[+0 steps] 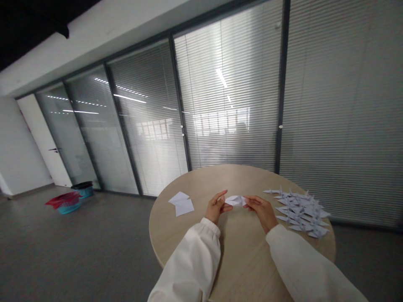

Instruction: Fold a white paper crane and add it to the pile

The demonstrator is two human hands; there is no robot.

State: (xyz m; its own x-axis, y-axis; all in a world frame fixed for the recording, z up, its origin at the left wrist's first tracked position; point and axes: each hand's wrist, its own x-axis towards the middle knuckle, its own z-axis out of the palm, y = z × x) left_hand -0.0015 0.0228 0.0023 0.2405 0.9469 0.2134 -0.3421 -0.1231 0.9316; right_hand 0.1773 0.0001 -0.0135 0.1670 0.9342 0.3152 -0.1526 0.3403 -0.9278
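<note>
Fingers of the left hand (216,207) and the right hand (262,211) pinch a small folded white paper (234,201), one hand at each end, so it sits between them over the round table (242,256). Its long way runs side to side, with one end pointing at each hand.

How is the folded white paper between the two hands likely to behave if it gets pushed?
The folded paper is probably very light, since the left hand and right hand pinch it only near its ends. Its creases likely make it stiffer than a flat sheet, though a hard squeeze could crumple it. Its flattish, angular shape seems unlikely to roll.
</note>
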